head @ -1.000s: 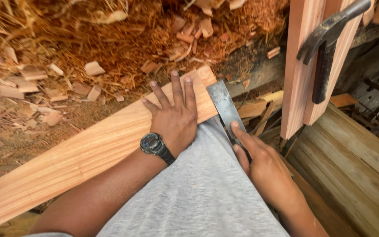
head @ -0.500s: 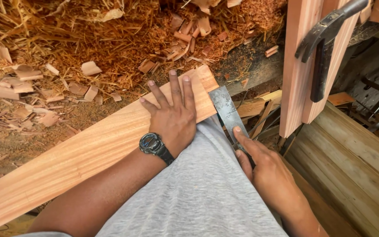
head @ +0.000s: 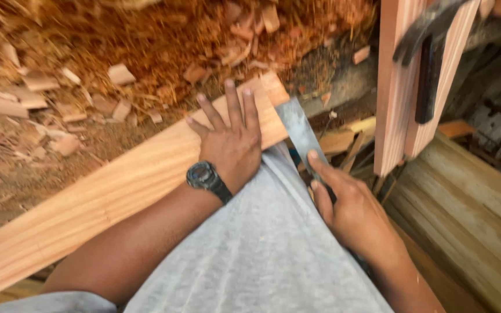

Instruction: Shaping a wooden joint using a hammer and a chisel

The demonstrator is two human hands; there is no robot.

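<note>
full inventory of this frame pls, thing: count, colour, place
wooden plank: one, pale reddish, lying diagonally from lower left to centre, under the left hand
flat metal blade: one, grey, at the plank's end, held by the right hand
wood chips and shavings: many, orange-brown, heaped on the ground above the plank
upright boards: two together, pale red, upper right
dark metal tool: one, black, hanging against the upright boards
stacked planks: several, brown, lower right
grey cloth: one, over the person's lap, bottom centre
wristwatch: one, black, left wrist
left hand: flat on the plank
right hand: gripping the blade
</note>
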